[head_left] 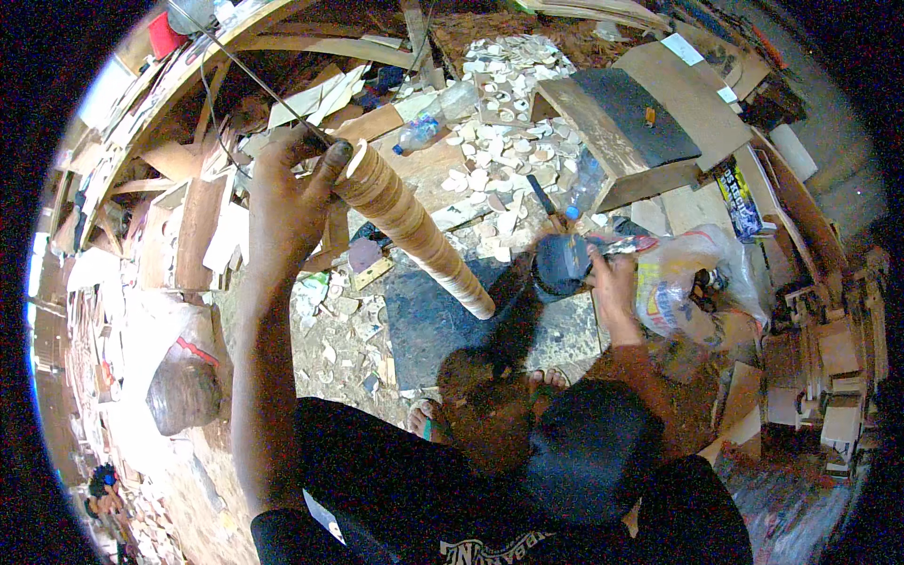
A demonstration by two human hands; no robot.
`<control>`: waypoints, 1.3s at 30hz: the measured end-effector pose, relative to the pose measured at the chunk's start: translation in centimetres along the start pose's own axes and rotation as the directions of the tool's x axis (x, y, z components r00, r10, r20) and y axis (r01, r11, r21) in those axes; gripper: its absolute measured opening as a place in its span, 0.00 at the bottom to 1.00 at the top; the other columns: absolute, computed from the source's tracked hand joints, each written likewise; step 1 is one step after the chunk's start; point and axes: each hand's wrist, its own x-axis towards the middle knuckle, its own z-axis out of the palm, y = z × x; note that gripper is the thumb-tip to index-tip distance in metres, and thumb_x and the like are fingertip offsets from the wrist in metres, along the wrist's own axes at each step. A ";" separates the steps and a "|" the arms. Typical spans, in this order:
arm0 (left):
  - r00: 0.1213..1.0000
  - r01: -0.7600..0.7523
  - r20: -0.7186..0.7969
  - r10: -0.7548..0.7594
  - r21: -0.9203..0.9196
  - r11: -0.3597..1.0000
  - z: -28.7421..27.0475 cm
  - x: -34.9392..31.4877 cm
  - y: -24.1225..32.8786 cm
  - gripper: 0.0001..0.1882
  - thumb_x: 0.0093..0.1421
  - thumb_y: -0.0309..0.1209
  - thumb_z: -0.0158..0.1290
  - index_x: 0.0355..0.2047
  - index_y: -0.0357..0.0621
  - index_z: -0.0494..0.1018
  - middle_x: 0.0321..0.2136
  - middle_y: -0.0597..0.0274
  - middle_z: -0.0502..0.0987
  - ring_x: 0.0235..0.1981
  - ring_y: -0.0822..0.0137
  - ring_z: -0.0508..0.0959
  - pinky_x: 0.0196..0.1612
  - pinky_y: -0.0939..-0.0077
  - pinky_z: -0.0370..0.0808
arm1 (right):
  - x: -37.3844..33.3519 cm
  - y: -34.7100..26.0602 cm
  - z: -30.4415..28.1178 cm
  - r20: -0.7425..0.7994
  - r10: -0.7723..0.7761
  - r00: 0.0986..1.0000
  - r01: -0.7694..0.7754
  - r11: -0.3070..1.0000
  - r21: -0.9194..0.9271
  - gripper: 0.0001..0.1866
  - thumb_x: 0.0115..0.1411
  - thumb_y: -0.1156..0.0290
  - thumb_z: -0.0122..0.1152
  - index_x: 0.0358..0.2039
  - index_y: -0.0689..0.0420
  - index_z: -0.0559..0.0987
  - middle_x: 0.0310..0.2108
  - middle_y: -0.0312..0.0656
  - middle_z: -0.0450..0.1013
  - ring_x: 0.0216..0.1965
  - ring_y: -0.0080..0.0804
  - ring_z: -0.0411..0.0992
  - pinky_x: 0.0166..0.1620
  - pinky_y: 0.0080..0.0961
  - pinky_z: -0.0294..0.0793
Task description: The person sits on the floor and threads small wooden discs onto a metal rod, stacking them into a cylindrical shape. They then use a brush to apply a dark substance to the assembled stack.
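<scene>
My left hand (pixel 299 188) is closed around the upper end of a long stack of thin wooden discs (pixel 414 226). A thin metal rod (pixel 254 83) runs from that end toward the upper left. The stack slants down to the right, its lower end above a dark board (pixel 424 334) on the ground. My right hand (pixel 614 287) is closed on the side of a dark round object (pixel 562 266), which looks like a small pot or can; its contents cannot be made out. Just beyond it lies a tool with a dark handle (pixel 540 196).
Pale chips (pixel 499 155) are scattered across the ground ahead. A wooden box (pixel 621 184) with a black pad (pixel 636 108) stands at the far right. A clear plastic bag (pixel 659 292) lies right of my right hand. A plastic bottle (pixel 417 135) and a filled sack (pixel 184 386) lie leftward.
</scene>
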 end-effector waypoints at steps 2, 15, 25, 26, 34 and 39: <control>1.000 -0.005 -0.002 0.005 -0.005 1.000 0.2 -0.3 0.2 0.15 0.57 0.36 0.58 0.34 0.33 0.76 0.31 0.50 0.78 0.35 0.60 0.78 0.42 0.68 0.72 | -0.5 -2.7 1.7 0.126 0.078 0.989 -0.114 0.945 0.308 0.13 0.57 0.70 0.62 0.42 0.58 0.73 0.38 0.38 0.74 0.38 0.36 0.74 0.45 0.37 0.75; 0.988 0.146 -0.011 -0.154 -0.269 0.952 0.2 -1.0 -1.5 0.10 0.62 0.30 0.53 0.37 0.34 0.72 0.31 0.56 0.78 0.32 0.72 0.77 0.32 0.80 0.74 | -5.1 1.6 9.7 0.349 -0.285 0.893 0.315 0.949 -0.031 0.14 0.57 0.65 0.62 0.40 0.60 0.78 0.36 0.43 0.78 0.38 0.33 0.75 0.44 0.32 0.72; 0.977 0.195 -0.033 -0.210 -0.259 0.946 -1.3 -1.4 -4.4 0.10 0.62 0.30 0.53 0.40 0.37 0.71 0.35 0.59 0.76 0.34 0.71 0.77 0.34 0.77 0.79 | -4.9 -3.6 15.0 0.446 -0.582 0.681 0.461 0.813 0.356 0.15 0.58 0.70 0.62 0.44 0.63 0.76 0.38 0.38 0.77 0.38 0.24 0.73 0.44 0.23 0.71; 0.970 0.224 -0.035 -0.240 -0.246 0.943 -1.4 -1.4 -4.6 0.10 0.62 0.31 0.53 0.40 0.37 0.71 0.35 0.58 0.76 0.34 0.71 0.77 0.35 0.76 0.79 | -4.5 -4.6 16.0 0.435 -0.526 0.731 0.377 0.843 0.385 0.16 0.57 0.70 0.63 0.44 0.63 0.76 0.38 0.39 0.77 0.38 0.24 0.73 0.44 0.23 0.71; 0.921 0.369 -0.059 -0.384 -0.176 0.913 -3.6 -2.2 -8.1 0.09 0.62 0.31 0.53 0.35 0.36 0.70 0.33 0.57 0.76 0.33 0.68 0.78 0.35 0.73 0.81 | -7.0 8.6 9.5 0.233 0.104 0.967 -0.076 0.989 -0.125 0.15 0.58 0.75 0.60 0.45 0.64 0.77 0.42 0.42 0.77 0.45 0.27 0.74 0.51 0.25 0.71; 0.927 0.357 -0.038 -0.374 -0.227 0.906 -3.1 -1.5 -8.2 0.10 0.61 0.31 0.54 0.36 0.36 0.70 0.33 0.56 0.76 0.32 0.69 0.78 0.34 0.74 0.81 | -5.5 5.5 13.2 0.411 -0.314 0.856 0.387 0.916 -0.105 0.16 0.57 0.66 0.62 0.43 0.62 0.77 0.38 0.44 0.78 0.38 0.32 0.76 0.44 0.27 0.73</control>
